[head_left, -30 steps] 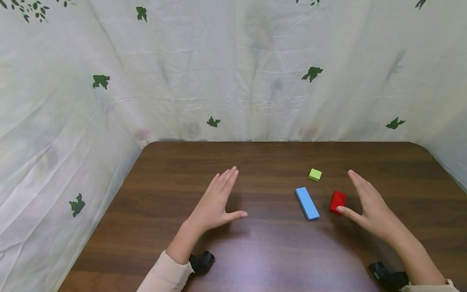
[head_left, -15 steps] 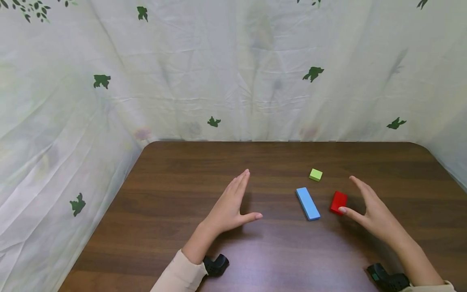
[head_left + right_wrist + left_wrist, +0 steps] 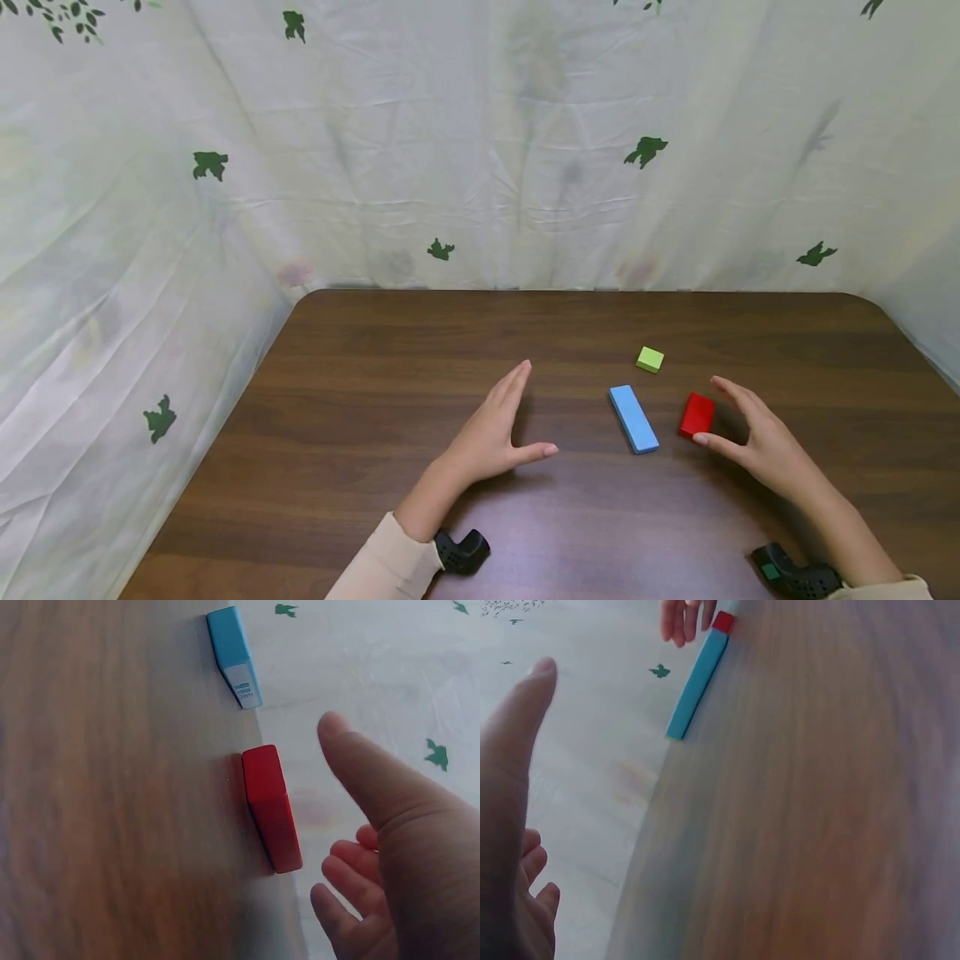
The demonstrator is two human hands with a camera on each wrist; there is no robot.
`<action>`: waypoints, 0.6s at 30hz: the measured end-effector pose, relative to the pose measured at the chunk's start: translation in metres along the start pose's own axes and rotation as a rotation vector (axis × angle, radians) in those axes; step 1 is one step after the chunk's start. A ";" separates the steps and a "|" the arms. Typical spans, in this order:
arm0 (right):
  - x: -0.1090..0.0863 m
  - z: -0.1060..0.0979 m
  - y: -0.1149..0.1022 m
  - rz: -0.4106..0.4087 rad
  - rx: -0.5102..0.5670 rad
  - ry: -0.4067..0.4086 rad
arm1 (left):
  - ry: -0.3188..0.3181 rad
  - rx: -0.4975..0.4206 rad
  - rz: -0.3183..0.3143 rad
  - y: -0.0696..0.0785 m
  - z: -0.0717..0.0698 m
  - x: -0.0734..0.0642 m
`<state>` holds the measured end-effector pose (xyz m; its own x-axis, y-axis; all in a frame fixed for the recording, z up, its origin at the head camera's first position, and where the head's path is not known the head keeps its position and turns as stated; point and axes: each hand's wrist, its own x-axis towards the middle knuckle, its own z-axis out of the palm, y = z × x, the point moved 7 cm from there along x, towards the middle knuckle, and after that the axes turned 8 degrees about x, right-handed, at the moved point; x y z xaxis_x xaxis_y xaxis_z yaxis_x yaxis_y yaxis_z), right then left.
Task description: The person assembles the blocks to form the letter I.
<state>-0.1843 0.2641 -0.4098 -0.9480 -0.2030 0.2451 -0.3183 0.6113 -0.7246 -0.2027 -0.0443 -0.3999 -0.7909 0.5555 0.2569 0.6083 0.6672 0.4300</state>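
Observation:
A red block (image 3: 697, 414) lies on the right part of the table. My right hand (image 3: 765, 446) hovers just beside it, thumb and fingers spread apart; in the right wrist view the red block (image 3: 271, 810) stands free of the fingers. Left of it lies a long blue block (image 3: 633, 418), with printed lettering on its end in the right wrist view. A small light green block (image 3: 649, 359) sits farther back. To the left of the blue block, my left hand (image 3: 483, 437) is held over the table with fingers extended and thumb apart, holding nothing.
The brown wooden table (image 3: 360, 367) has rounded far corners. A pale cloth (image 3: 480, 167) with green leaf shapes hangs behind it and along the sides. Black devices (image 3: 462, 552) are strapped at both wrists.
My left hand has moved right and slightly nearer, toward the blue block. My right hand's fingers have come down a little toward the red block. The blocks have stayed put.

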 end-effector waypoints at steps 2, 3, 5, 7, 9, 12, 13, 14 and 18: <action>0.000 0.001 0.003 0.002 0.001 -0.002 | -0.003 0.001 0.009 0.002 0.004 0.001; -0.001 0.001 0.004 0.004 -0.001 -0.001 | -0.005 0.004 0.014 0.003 0.006 0.002; -0.001 0.002 0.006 0.007 -0.010 -0.005 | -0.013 0.004 0.018 0.005 0.011 0.004; -0.002 0.003 0.008 0.013 -0.021 -0.013 | -0.019 0.004 0.024 0.007 0.015 0.006; -0.002 0.003 0.010 0.020 -0.023 -0.020 | -0.026 0.006 0.027 0.010 0.019 0.008; -0.003 0.004 0.011 0.025 -0.018 -0.030 | -0.037 0.004 0.032 0.014 0.025 0.012; -0.003 0.004 0.012 0.026 -0.017 -0.031 | -0.041 0.003 0.035 0.015 0.027 0.013; -0.003 0.004 0.012 0.025 -0.015 -0.032 | -0.046 0.001 0.036 0.017 0.028 0.014; -0.003 0.005 0.011 0.021 -0.022 -0.043 | -0.064 0.007 0.044 0.021 0.034 0.018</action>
<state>-0.1849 0.2678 -0.4218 -0.9540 -0.2218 0.2018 -0.2983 0.6324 -0.7149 -0.2017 -0.0032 -0.4151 -0.7574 0.6151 0.2192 0.6431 0.6448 0.4131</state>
